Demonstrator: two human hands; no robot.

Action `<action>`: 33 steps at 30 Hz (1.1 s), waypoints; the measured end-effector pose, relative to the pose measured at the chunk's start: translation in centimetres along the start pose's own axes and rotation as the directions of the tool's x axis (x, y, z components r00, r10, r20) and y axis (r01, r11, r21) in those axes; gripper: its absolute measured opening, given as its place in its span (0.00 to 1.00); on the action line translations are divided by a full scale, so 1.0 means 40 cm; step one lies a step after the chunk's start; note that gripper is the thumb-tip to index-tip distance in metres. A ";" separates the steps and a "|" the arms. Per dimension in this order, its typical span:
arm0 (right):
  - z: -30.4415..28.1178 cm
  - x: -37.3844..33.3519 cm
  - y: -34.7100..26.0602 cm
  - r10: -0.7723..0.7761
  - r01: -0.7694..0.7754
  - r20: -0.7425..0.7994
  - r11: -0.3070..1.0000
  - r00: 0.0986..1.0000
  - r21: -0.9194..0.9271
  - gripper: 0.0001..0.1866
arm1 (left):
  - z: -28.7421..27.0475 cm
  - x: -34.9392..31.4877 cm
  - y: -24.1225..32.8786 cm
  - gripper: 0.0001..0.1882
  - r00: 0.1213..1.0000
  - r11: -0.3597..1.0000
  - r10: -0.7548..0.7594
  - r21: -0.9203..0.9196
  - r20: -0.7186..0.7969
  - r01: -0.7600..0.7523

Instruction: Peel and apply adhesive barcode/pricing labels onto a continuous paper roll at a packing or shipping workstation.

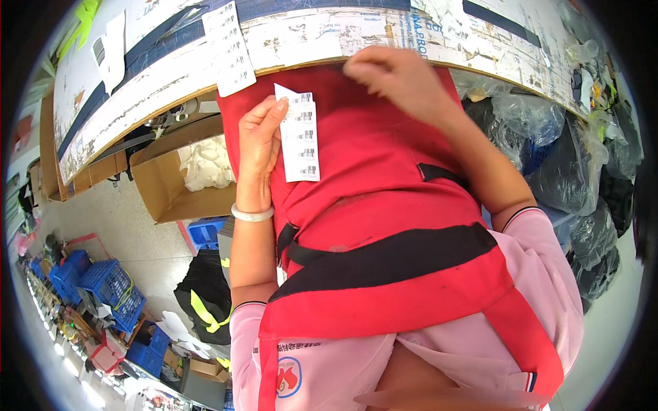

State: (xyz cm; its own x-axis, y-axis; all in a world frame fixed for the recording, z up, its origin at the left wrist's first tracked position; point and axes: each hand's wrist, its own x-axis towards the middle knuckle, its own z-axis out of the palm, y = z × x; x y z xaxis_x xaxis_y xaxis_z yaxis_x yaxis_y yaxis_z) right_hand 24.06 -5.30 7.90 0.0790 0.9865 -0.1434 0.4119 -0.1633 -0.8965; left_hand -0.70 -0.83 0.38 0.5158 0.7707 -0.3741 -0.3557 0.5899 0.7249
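My left hand pinches a white strip of barcode labels near its upper left corner, in front of my red apron. The strip hangs down, with its top corner folded up to a point. To the right, my right hand is raised by the table's near edge with its fingers curled together. Motion blurs those fingertips, and whatever they may hold is not distinguishable. Another sheet of labels lies on the table, partly overhanging the edge, just above my left hand.
The worn white table curves across the top, with a white tag-like piece at its left. Under it stands a cardboard box with white scraps. Plastic-wrapped bags pile up on the right; blue crates stand at lower left.
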 end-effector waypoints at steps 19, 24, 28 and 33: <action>0.173 0.012 0.014 -0.134 0.128 0.061 0.987 0.989 0.093 0.09 | 0.011 -0.003 0.007 0.10 0.995 0.977 0.090 0.198 -0.030 -0.082; 0.193 -0.025 -0.009 -0.576 0.600 0.197 0.685 0.793 -0.413 0.06 | 0.007 0.005 0.023 0.15 0.990 0.986 -0.105 0.121 -0.092 0.115; 0.151 0.018 -0.032 -0.553 0.561 0.111 0.785 0.826 -0.264 0.05 | 0.012 0.015 0.030 0.15 0.978 0.992 -0.129 -0.025 -0.164 0.127; 0.034 0.126 -0.053 -0.052 0.051 0.033 0.999 0.998 0.016 0.09 | 0.009 0.015 0.022 0.16 0.979 0.988 -0.134 0.061 -0.152 0.144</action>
State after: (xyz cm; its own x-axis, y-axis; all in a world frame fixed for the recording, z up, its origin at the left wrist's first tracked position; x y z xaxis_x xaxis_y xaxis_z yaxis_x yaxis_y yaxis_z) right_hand 22.36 0.03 8.49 0.0274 0.9935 -0.1107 0.4007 -0.1123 -0.9093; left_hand -0.43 0.06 1.03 0.4339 0.7126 -0.5512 -0.2295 0.6791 0.6973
